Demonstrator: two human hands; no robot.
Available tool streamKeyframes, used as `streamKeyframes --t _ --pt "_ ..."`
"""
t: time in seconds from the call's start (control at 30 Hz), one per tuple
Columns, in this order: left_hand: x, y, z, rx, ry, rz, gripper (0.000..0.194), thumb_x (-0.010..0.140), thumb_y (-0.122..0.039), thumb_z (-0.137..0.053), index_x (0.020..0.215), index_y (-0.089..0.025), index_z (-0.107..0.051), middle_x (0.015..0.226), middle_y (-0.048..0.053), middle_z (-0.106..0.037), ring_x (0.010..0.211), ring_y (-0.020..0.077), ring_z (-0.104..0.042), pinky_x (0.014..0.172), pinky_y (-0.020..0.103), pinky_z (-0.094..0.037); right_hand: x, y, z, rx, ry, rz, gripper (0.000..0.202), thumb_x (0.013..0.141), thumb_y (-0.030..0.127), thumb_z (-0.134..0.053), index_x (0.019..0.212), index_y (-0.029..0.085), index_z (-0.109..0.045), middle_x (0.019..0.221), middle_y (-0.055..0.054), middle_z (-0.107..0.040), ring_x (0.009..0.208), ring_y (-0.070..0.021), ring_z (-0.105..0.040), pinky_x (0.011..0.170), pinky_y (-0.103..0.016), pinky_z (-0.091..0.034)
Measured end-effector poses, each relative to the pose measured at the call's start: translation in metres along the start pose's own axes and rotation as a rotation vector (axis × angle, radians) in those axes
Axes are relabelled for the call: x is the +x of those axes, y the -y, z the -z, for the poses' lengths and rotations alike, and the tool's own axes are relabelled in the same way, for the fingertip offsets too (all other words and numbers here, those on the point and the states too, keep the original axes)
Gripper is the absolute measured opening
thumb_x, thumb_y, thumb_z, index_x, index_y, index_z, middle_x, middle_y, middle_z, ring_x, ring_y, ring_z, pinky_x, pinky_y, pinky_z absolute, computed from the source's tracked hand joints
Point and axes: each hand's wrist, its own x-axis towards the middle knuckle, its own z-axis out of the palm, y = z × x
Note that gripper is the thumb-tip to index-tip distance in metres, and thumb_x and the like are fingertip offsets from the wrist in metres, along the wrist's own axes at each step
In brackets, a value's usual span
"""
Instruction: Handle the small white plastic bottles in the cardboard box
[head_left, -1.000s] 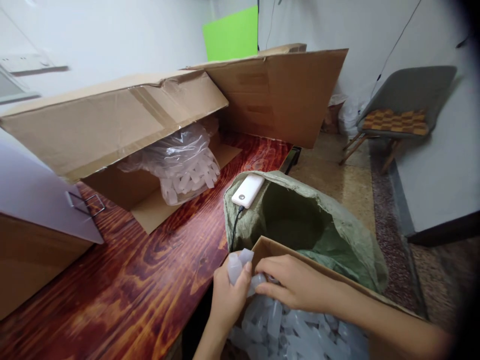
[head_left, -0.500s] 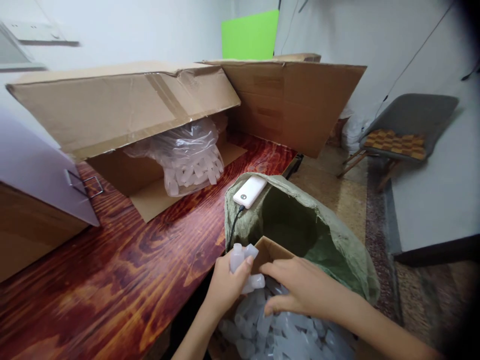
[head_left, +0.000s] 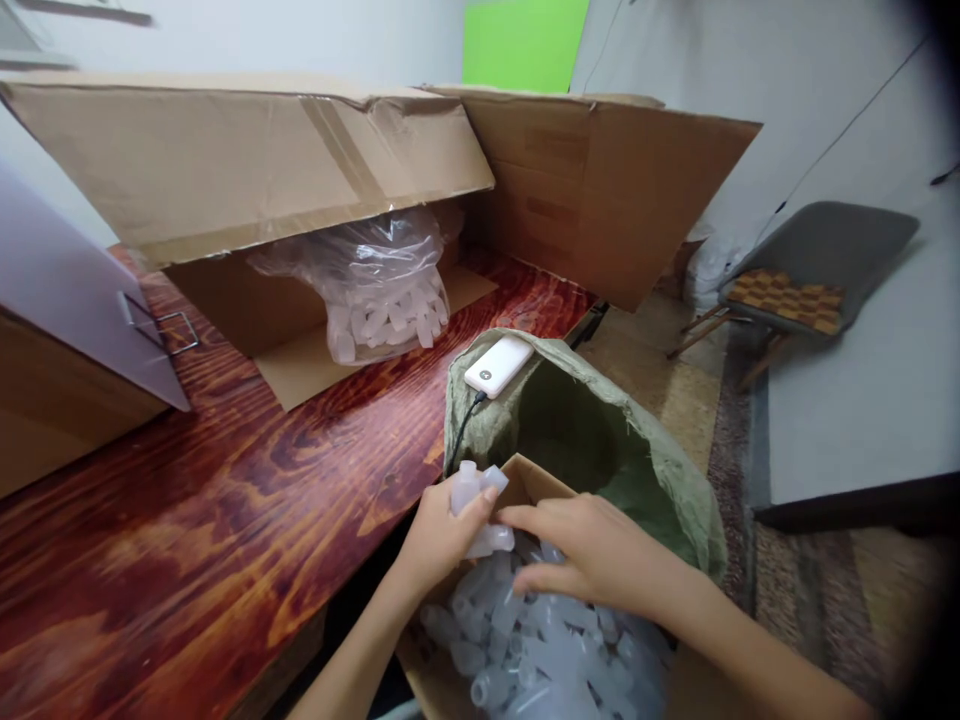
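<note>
Left hand (head_left: 441, 532) grips translucent bottles (head_left: 465, 490) — one neck-up, one's long axis rightward; right hand (head_left: 596, 550) spread.

Left hand (head_left: 439, 535), right hand (head_left: 596, 550) bare; forearms (head_left: 735, 642) bare too, slim; fingers (head_left: 529, 518) slender, uncovered.

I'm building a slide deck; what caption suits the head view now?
Left hand holding translucent bottles, right hand open over a cardboard box of loose bottles.
</note>
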Motion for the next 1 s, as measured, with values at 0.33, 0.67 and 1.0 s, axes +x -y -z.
streamKeyframes --t 0.33,0.67,1.0 --pt "-0.001 -0.001 0.001 0.012 0.007 -0.045 0.042 0.081 -0.057 -0.055 0.078 -0.015 -0.058 0.059 -0.003 -0.05 0.048 0.0115 -0.049 0.042 0.022 -0.039 0.005 0.005 -0.017 0.031 -0.145 0.07 0.026 0.097 0.033 -0.042 0.108 0.017 -0.06 0.09 -0.006 -0.068 0.083 -0.0201 -0.065 0.07 -0.03 -0.042" --pt "0.0 0.002 0.001 0.098 -0.011 -0.142 0.032 0.085 -0.043 -0.054 0.068 -0.016 -0.051 0.062 -0.004 -0.044 0.059 0.0107 -0.04 0.053 0.022 -0.031 0.008 0.006 -0.021 0.162 -0.183 0.048 0.02 0.096 0.033 -0.047 0.102 0.019 -0.06 0.091 -0.004 -0.067 0.085 -0.0182 -0.062 0.072 -0.028 -0.041" --pt "0.001 0.003 0.002 0.094 0.002 -0.142 0.029 0.086 -0.041 -0.051 0.068 -0.018 -0.048 0.062 -0.004 -0.044 0.058 0.0109 -0.04 0.053 0.022 -0.03 0.01 0.006 -0.023 0.159 -0.142 -0.042 0.023 0.097 0.034 -0.045 0.087 0.019 -0.059 0.082 -0.003 -0.066 0.079 -0.0186 -0.062 0.069 -0.029 -0.04"
